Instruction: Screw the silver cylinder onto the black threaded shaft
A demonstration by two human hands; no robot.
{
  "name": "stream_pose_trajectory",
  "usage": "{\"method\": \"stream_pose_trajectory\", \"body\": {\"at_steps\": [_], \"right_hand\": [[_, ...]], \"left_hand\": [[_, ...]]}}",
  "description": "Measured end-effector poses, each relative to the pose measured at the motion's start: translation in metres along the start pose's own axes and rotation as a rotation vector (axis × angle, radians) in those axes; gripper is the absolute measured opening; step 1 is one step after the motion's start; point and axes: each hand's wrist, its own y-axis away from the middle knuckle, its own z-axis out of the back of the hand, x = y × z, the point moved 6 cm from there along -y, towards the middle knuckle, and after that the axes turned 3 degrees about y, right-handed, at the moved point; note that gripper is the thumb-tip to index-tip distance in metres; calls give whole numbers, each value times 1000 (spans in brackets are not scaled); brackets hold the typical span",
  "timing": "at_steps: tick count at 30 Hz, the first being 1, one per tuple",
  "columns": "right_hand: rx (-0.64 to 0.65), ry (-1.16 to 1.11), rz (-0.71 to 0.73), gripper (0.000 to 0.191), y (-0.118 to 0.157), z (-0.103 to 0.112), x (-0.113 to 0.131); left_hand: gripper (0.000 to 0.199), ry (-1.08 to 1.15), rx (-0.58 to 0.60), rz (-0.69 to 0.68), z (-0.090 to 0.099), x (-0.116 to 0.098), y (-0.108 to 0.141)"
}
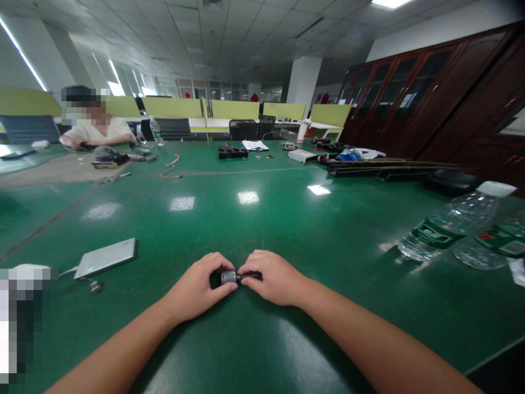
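My left hand [202,285] is closed round a small silver cylinder [228,277], gripped between thumb and fingers, with a dark part toward the palm. It looks like a small motor, but its exact kind is not clear. My right hand [273,278] pinches a thin black piece [251,276] at the cylinder's right end. The two seem to meet between my fingertips, low over the green table [246,230]. Whether the black piece is a cable or a tool cannot be made out.
To the left lie a silver power bank [105,258] and a small round metal part [96,286]. Water bottles [447,227] stand at right. Farther off are a black tray [233,152], papers [255,145], long black rails [369,167] and a seated person [98,131].
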Motion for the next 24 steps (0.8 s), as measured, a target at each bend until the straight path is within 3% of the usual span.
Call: {"method": "stream_pose_trajectory", "body": {"at_steps": [24], "right_hand": [[-52, 44, 6, 11, -2, -4, -2]], "left_hand": [[16, 13, 12, 31, -1, 0, 1]]}}
